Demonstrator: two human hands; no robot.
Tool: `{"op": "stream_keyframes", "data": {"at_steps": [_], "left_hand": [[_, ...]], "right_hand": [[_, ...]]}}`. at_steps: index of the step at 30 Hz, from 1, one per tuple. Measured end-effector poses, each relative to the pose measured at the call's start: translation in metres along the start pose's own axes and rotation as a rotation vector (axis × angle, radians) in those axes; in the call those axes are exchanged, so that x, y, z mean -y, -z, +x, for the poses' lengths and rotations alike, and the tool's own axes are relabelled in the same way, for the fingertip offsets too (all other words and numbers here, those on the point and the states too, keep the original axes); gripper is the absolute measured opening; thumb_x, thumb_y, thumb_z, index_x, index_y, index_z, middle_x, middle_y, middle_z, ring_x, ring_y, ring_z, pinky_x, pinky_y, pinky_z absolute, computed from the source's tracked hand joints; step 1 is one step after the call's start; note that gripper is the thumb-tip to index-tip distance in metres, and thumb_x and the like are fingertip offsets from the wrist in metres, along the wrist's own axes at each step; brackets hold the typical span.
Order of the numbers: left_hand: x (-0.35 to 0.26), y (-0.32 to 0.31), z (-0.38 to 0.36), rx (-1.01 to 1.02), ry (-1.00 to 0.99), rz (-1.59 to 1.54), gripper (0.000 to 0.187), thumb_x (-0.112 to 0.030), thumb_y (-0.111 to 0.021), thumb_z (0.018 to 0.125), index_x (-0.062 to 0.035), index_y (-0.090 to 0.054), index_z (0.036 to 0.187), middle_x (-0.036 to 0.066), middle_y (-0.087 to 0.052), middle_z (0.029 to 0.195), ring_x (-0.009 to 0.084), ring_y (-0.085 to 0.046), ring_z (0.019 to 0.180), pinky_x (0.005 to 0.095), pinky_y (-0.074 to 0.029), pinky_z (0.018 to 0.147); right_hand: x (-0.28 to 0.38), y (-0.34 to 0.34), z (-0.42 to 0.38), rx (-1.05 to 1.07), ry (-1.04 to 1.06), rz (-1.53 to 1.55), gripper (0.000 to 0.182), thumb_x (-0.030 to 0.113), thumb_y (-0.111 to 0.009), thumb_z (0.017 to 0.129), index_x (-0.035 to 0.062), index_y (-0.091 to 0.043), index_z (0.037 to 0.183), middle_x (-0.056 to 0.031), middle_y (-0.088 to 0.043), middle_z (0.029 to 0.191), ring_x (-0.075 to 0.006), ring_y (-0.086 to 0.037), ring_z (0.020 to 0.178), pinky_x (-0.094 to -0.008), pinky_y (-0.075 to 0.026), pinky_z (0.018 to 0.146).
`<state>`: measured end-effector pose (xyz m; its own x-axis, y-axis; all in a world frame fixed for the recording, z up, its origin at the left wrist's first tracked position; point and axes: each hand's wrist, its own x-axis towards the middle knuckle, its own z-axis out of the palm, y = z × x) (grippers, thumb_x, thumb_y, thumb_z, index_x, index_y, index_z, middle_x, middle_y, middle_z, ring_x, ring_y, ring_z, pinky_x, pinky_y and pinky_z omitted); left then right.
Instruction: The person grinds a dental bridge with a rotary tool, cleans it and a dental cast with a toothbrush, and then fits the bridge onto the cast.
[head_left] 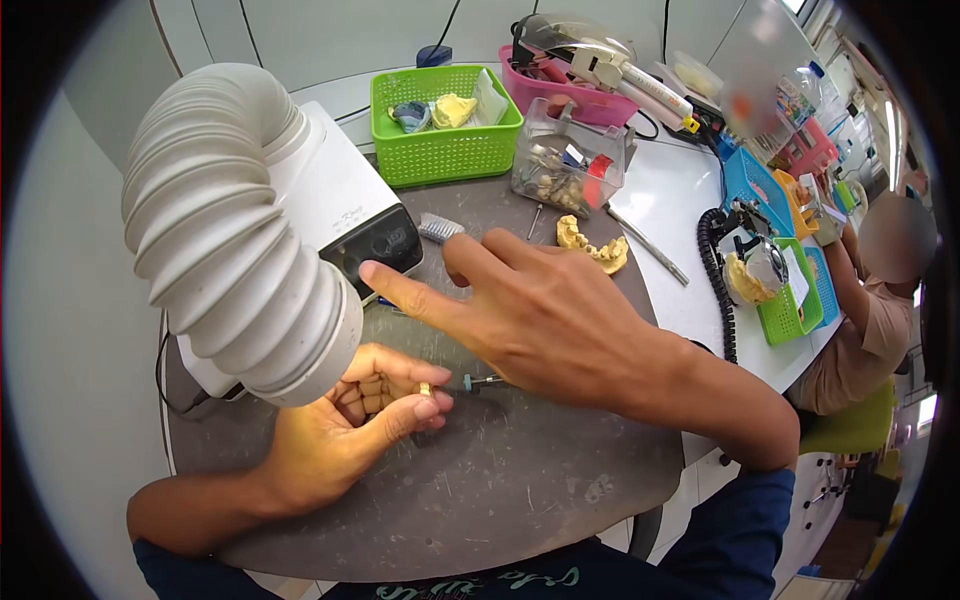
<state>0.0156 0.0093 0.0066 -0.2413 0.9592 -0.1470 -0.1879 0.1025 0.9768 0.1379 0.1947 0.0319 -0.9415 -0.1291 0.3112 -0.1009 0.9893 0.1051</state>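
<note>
My left hand pinches a small gold-coloured dental crown between thumb and fingertips, under the mouth of a ribbed white hose. My right hand stretches its index finger to the dark control panel of a white suction unit; the fingertip appears to touch it. From beneath that hand a rotary tool with a teal-green tip points at the crown, a short gap apart. The tool's body and the fingers curled around it are mostly hidden by the back of the hand.
The white hose arches over the left side. Behind stand a green basket, a pink basket and a clear box. A yellowish dental model and a metal rod lie right. A co-worker sits far right.
</note>
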Motion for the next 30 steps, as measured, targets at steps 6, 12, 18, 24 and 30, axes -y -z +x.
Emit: {"op": "stream_keyframes", "data": {"at_steps": [6,12,18,24,30], "left_hand": [[-0.001,0.001,0.001,0.024,-0.003,0.007,0.020,-0.004,-0.064,0.093,0.0054,-0.059,0.110,0.015,-0.068,0.100,0.0173,-0.068,0.092,0.0311,-0.058,0.085],[-0.002,-0.003,0.001,0.020,-0.028,0.031,0.020,-0.002,-0.064,0.092,0.0066,-0.059,0.109,0.014,-0.068,0.097,0.0172,-0.069,0.091,0.0291,-0.057,0.082],[-0.004,0.000,-0.004,0.041,0.041,0.073,0.021,-0.002,-0.061,0.095,0.0052,-0.057,0.114,0.011,-0.064,0.109,0.0147,-0.065,0.100,0.0271,-0.054,0.089],[0.002,-0.003,-0.002,-0.032,-0.032,0.132,0.020,-0.001,-0.063,0.092,0.0048,-0.059,0.111,0.008,-0.068,0.091,0.0140,-0.068,0.083,0.0260,-0.056,0.080],[0.027,0.018,-0.001,-0.137,-0.217,0.285,0.028,-0.019,-0.073,0.088,0.0020,-0.060,0.101,0.005,-0.063,0.081,0.0123,-0.061,0.068,0.0248,-0.051,0.065]], "right_hand": [[0.001,-0.010,0.003,-0.013,0.016,-0.102,0.057,0.016,-0.058,0.085,0.0193,-0.049,0.141,-0.0076,-0.054,0.090,-0.0183,-0.058,0.076,-0.0250,-0.048,0.050],[0.003,-0.009,0.005,-0.084,0.063,-0.182,0.048,0.018,-0.057,0.086,0.0147,-0.056,0.134,-0.0058,-0.054,0.083,-0.0171,-0.058,0.071,-0.0241,-0.045,0.049],[0.004,0.002,-0.012,-0.106,0.026,-0.079,0.038,0.015,-0.060,0.082,0.0042,-0.061,0.118,-0.0076,-0.055,0.085,-0.0180,-0.063,0.072,-0.0266,-0.047,0.048],[-0.005,0.015,-0.047,-0.238,-0.045,-0.026,0.012,0.014,-0.062,0.083,0.0053,-0.054,0.081,-0.0025,-0.049,0.068,-0.0160,-0.060,0.062,-0.0303,-0.048,0.050],[0.011,0.001,-0.049,-0.508,0.103,0.167,0.016,0.016,-0.061,0.081,0.0042,-0.055,0.090,-0.0053,-0.051,0.083,-0.0165,-0.056,0.062,-0.0298,-0.048,0.049]]}}
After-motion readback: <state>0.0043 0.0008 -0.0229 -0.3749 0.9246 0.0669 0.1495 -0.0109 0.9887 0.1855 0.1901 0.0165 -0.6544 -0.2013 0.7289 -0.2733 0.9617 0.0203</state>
